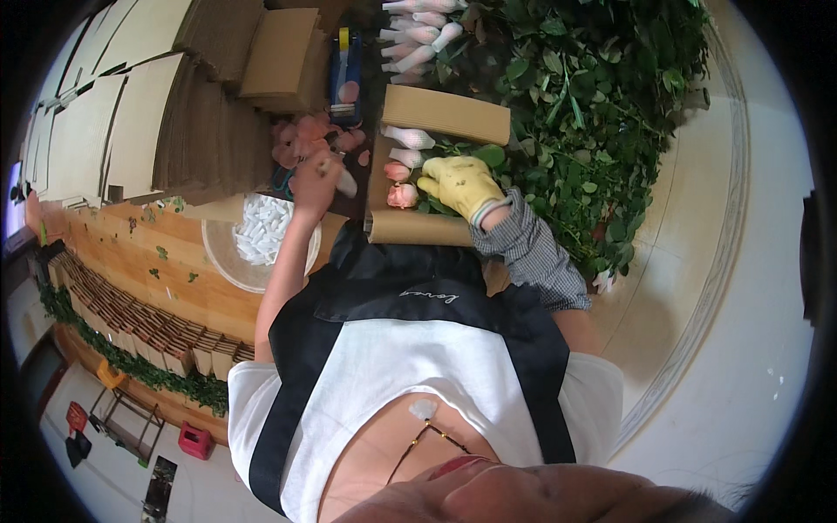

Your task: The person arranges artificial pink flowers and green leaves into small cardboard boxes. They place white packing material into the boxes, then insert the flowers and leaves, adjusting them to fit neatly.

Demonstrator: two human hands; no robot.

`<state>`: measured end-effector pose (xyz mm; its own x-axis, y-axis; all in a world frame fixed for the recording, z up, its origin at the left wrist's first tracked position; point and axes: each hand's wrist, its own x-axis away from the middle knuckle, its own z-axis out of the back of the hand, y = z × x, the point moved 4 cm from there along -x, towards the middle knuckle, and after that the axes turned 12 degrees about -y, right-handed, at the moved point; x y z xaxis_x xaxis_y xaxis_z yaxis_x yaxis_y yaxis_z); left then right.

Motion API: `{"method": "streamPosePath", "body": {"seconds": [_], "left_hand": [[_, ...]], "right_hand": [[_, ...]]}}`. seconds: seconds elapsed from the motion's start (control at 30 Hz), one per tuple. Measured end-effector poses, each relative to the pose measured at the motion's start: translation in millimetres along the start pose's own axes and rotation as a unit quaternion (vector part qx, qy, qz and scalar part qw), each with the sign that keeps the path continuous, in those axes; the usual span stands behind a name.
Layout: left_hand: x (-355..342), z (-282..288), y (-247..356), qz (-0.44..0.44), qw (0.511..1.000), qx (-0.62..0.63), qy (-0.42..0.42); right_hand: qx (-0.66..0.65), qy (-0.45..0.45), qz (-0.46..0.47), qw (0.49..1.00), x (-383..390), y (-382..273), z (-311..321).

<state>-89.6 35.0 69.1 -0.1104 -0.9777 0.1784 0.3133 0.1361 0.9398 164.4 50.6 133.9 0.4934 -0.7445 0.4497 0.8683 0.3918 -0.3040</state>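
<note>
My left hand (319, 181) is bare, its fingers closed around a small white sleeve (346, 181) that sticks out at its right side. Just beyond it lie loose pink petals (309, 135). On my right hand (462, 185) is a stained yellow glove. Its fingers bend over leafy rose stems, and the glove hides the exact grip. Left of the glove lie two pink roses (401, 195) with bare heads, on brown cardboard (423, 230). Above these, two rose heads wear white mesh sleeves (407, 138). A folded cardboard strip (446, 113) crosses the stems farther up.
At the left stand stacks of flat cardboard (144, 131). Near my left forearm is a round bowl (209, 240) of white sleeves. A blue tape dispenser (346, 78) stands beyond the petals. Leafy stems (593, 131) pile up at right, with sleeved roses (418, 39) at the far end.
</note>
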Motion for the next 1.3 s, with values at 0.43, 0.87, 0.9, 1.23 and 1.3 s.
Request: {"method": "streamPosePath", "body": {"seconds": [0.43, 0.87, 0.9, 1.23, 1.3], "left_hand": [[-28.7, -74.6, 19.5, -0.01, 0.999, 0.013, -0.03], [-20.3, -20.7, -35.8, 0.104, 0.991, 0.037, -0.08], [-23.2, -31.3, -27.7, 0.086, 0.988, 0.042, -0.118], [-33.9, -83.1, 12.3, 0.016, 0.998, 0.054, -0.012], [-22.9, -86.2, -12.3, 0.089, 0.992, 0.09, 0.026]], "right_hand": [[0.075, 0.098, -0.002, 0.992, -19.6, 25.7, -27.0], [0.101, 0.102, -0.056, 0.988, -7.6, 18.5, -6.2], [0.1, 0.14, -0.025, 0.985, -12.5, 24.9, -18.4], [0.014, 0.256, -0.001, 0.967, -21.0, 43.7, -32.7], [0.015, 0.234, -0.035, 0.971, -21.1, 38.1, -30.4]]}}
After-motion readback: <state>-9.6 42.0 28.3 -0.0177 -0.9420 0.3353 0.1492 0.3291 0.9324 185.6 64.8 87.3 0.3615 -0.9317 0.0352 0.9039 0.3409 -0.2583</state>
